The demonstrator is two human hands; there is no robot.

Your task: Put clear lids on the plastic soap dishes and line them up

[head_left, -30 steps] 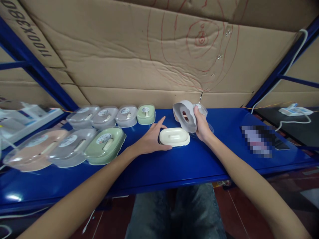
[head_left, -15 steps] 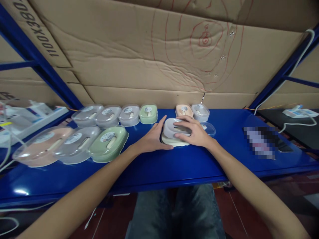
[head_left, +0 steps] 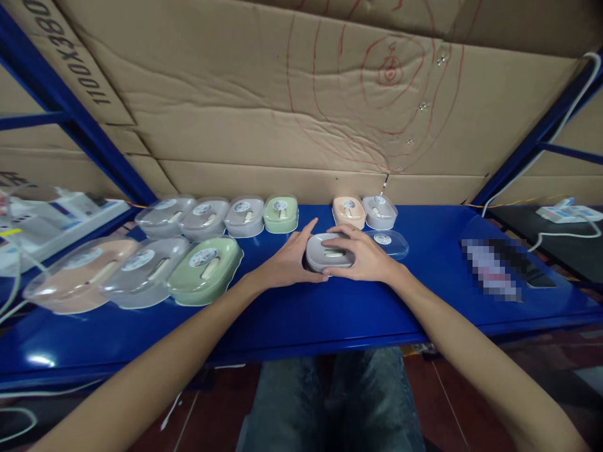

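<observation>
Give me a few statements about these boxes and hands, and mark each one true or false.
1. The right hand is on the grey box. True.
2. The left hand is at the loose lid. False: it is beside the grey box.
3. The front green box is nearer the left hand than the front peach box. True.
4. The loose lid is on the grey box. False: it lies on the blue table.
5. The cardboard bears red lines. True.
</observation>
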